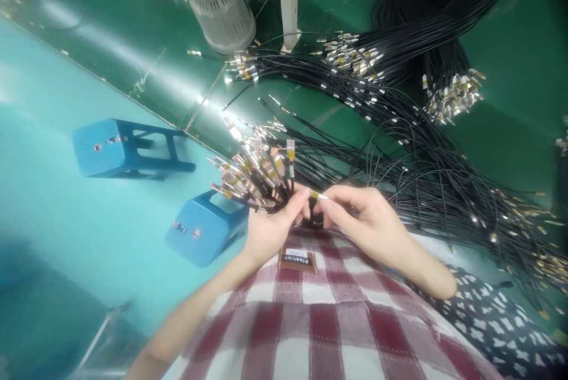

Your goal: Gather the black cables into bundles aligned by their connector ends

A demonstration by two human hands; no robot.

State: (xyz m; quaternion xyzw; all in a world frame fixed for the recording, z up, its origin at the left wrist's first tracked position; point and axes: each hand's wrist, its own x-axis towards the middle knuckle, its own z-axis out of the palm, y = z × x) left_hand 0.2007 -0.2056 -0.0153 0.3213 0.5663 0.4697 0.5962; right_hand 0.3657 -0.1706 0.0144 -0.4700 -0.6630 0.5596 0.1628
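Observation:
My left hand is closed around a bunch of thin black cables whose metal connector ends fan out up and to the left. My right hand pinches a single cable connector between thumb and fingers, right beside the bunch. Both hands are held close over my red and white checked shirt. The lower part of the bunch is hidden behind my fingers.
A large heap of black cables with metal tips spreads over the green table to the right. A grey cylindrical machine and a white post stand at the back. Two blue stools sit on the teal floor.

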